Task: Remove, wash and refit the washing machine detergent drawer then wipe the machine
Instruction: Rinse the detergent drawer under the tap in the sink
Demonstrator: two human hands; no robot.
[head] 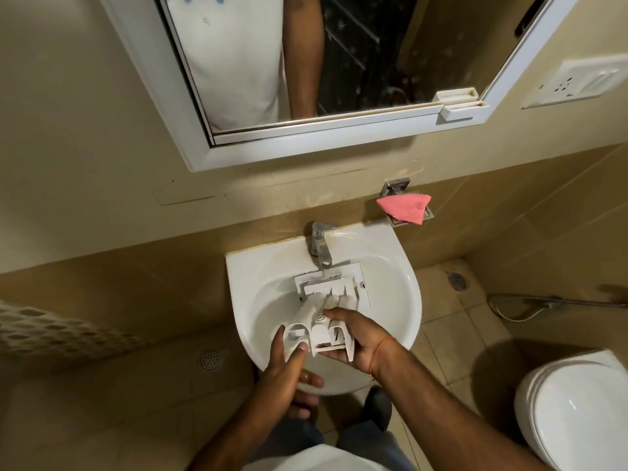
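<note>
A white plastic detergent drawer [317,336] with several compartments is held over the white wash basin [404,300]. My left hand [287,363] grips its left end, thumb pressed against the rounded left compartment. My right hand [358,338] holds the right side, fingers reaching over the top. A second white drawer part [331,287], flat and rectangular, lies in the basin under the chrome tap [319,243]. I see no water running from the tap.
A pink cloth [406,206] lies on a metal soap holder on the wall, right of the tap. A mirror [306,62] hangs above. A white toilet [574,409] stands at the right, with a hand shower hose [543,304] on the wall.
</note>
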